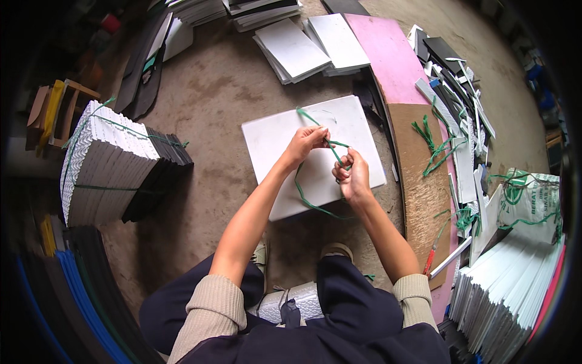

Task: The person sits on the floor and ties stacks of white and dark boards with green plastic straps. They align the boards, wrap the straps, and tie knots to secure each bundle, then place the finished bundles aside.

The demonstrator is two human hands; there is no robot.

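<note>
In front of my knees lies a white foam-like sheet or stack of sheets (357, 121); how thick it is I cannot tell. A green string (302, 193) runs across its top, with one loop trailing over the near side. My left hand (308, 144) pinches the string above the middle of the white surface. Just to its right and a little nearer, my right hand (353, 175) is closed on another part of the same string. A short stretch is pulled between the fingers; whether it forms a knot is hidden.
A tied stack of white and black sheets (109, 164) stands at left. More white sheets (294, 48) lie at the far side. Along the right runs a brown board (418, 200) with green string scraps (430, 142), a red-handled tool (430, 259) and offcuts. Upright white sheets (503, 291) stand near right.
</note>
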